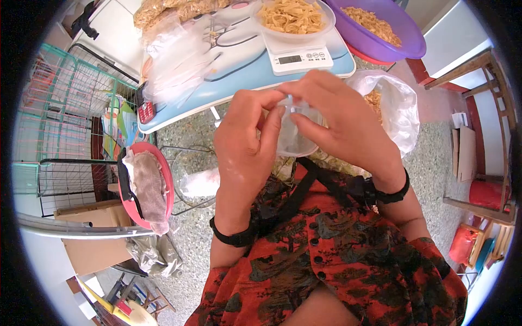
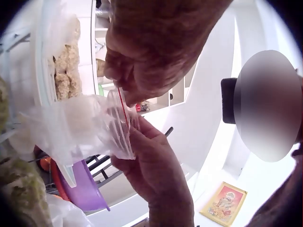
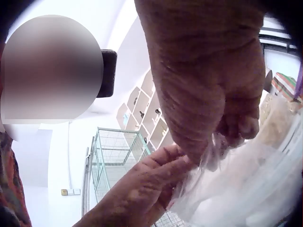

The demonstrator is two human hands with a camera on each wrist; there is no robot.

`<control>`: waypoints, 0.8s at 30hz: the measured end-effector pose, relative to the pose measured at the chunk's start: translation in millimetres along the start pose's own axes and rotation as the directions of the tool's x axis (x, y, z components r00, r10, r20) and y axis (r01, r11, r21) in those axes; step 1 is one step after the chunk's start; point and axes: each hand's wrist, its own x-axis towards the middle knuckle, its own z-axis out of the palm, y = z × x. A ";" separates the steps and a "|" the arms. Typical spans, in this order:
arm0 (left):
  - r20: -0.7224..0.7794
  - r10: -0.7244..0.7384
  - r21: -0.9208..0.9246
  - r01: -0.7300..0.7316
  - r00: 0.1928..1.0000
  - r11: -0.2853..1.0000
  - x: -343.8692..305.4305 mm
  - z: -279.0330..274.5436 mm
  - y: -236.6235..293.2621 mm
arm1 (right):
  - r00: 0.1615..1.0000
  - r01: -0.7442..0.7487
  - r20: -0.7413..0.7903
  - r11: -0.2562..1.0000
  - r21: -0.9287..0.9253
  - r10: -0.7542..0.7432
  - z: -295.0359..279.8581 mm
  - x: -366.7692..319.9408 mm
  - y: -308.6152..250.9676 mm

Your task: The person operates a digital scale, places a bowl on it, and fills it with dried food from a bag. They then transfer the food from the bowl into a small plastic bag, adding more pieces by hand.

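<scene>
A clear plastic bag (image 1: 293,136) with a red line along its top edge hangs between both hands, in front of the table. My left hand (image 1: 247,130) pinches one side of its top between thumb and fingers, seen also at the top of the left wrist view. My right hand (image 1: 345,122) pinches the other side; in the left wrist view the right hand (image 2: 158,172) comes from below to the bag's edge (image 2: 124,113). The fingertips of both hands are close together. What the bag holds cannot be told.
On the table (image 1: 234,60) stand a scale (image 1: 300,58) with a bowl of yellowish strips (image 1: 291,16) and a pile of clear bags (image 1: 176,65). A purple basin (image 1: 405,43) is behind right, an open white bag (image 1: 399,108) below it. A pink stool (image 1: 142,179) stands left.
</scene>
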 end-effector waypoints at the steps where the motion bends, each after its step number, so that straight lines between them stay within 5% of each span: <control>1: 0.001 -0.019 0.001 0.019 1.000 1.000 0.7 -2.2 3.0 | 0.995 -0.081 0.055 0.996 0.028 0.079 5.1 -3.3 0.0; 4: -0.143 -0.006 -0.049 -0.001 0.990 0.999 4.2 -3.4 -9.4 | 0.957 -0.277 0.122 0.956 0.094 0.265 11.3 -5.8 -2.3; 7: -0.273 -0.176 -0.201 0.122 0.946 0.972 0.4 -9.5 -18.7 | 0.916 -0.401 0.053 0.908 0.120 0.398 19.1 -8.7 0.3; 11: -0.101 -0.450 -0.288 0.407 0.887 0.867 -5.8 -24.1 -8.4 | 0.884 -0.443 -0.065 0.875 0.193 0.462 27.9 -11.1 5.4; 14: 0.051 -0.438 -0.180 0.439 0.898 0.880 -11.8 -14.3 -3.8 | 0.847 -0.493 -0.053 0.819 0.294 0.529 32.6 -9.5 2.6; 17: -0.011 -0.367 -0.194 0.358 0.930 0.913 -16.1 3.5 -10.0 | 0.844 -0.484 -0.025 0.780 0.396 0.536 41.8 -11.5 1.4; 20: -0.068 -0.371 -0.083 0.366 0.926 0.927 -13.4 2.9 -6.3 | 0.860 -0.492 0.038 0.806 0.329 0.510 44.2 -14.5 -6.3; 24: -0.052 -0.257 -0.039 0.255 0.965 0.966 -14.9 6.1 -9.3 | 0.890 -0.421 -0.089 0.882 0.211 0.446 36.5 -6.4 -13.5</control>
